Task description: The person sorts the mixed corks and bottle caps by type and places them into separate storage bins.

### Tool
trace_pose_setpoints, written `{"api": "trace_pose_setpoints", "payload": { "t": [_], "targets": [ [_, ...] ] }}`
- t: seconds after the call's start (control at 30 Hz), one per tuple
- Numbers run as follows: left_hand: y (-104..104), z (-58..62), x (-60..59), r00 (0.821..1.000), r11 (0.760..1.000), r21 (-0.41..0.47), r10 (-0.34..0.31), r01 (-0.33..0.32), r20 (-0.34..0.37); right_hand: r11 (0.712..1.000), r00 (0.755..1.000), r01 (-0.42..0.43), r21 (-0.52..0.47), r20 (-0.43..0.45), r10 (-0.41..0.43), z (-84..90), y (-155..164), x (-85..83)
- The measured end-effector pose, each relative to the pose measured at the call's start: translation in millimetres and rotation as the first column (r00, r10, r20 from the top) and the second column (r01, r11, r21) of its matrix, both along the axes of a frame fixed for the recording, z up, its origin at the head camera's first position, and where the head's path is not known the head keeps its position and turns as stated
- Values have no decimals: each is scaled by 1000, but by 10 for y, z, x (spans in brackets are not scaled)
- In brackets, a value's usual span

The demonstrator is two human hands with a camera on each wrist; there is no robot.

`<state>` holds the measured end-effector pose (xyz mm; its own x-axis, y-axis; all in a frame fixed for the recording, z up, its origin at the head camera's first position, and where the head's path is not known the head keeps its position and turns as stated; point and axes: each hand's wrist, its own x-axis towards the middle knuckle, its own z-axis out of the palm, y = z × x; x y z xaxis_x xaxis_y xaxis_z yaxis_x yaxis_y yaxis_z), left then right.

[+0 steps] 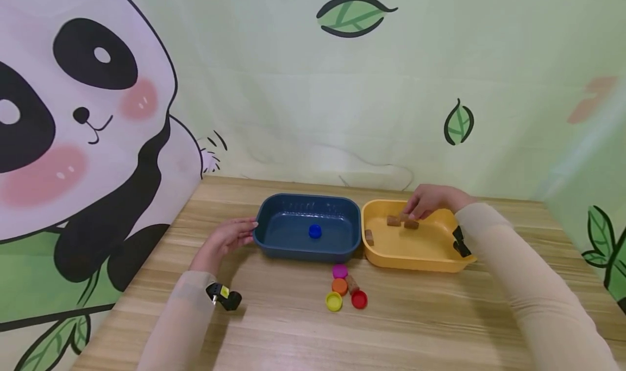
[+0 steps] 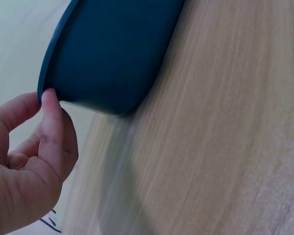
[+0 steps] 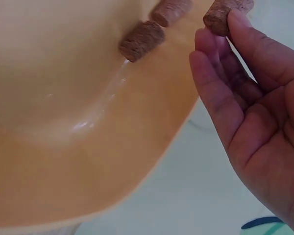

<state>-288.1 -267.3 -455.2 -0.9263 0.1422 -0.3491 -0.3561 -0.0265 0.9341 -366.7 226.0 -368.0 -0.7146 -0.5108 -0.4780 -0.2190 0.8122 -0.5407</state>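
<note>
Over the yellow tray (image 1: 415, 259), my right hand (image 1: 432, 200) pinches a cork (image 3: 225, 15) between thumb and fingertips. Below it, two more corks (image 1: 393, 220) lie on the tray floor, and another cork (image 1: 369, 237) rests against the tray's left side. At the left end of the dark blue tray (image 1: 303, 254), my left hand (image 1: 230, 238) pinches the rim with thumb and finger, as the left wrist view shows. Inside that tray sits a blue bottle cap (image 1: 315, 231).
In front of the trays, on the wooden table (image 1: 283, 327), lie a magenta cap (image 1: 339, 271), an orange cap (image 1: 339, 287), a yellow cap (image 1: 334, 301), a red cap (image 1: 359, 299) and a cork (image 1: 352, 284). A printed cloth (image 1: 274, 88) hangs behind.
</note>
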Motion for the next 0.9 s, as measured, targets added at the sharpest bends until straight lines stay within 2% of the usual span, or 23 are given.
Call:
{"api": "trace_pose_setpoints", "payload": {
  "t": [0.27,0.37,0.57,0.9],
  "targets": [
    [-6,-2,20,1000,1000,8,-5,5,-12,998,998,-43,50,39,41,-198,-104,-27],
    [-11,-14,14,1000,1000,18,-3,3,-12,997,998,-36,61,54,33,-247,-133,-23],
    [0,-15,20,1000,999,39,-11,11,-11,995,999,6,103,47,-11,-281,-168,17],
    [-18,-24,-15,1000,1000,23,5,-5,10,993,998,15,120,51,-21,-327,-186,27]
  ]
}}
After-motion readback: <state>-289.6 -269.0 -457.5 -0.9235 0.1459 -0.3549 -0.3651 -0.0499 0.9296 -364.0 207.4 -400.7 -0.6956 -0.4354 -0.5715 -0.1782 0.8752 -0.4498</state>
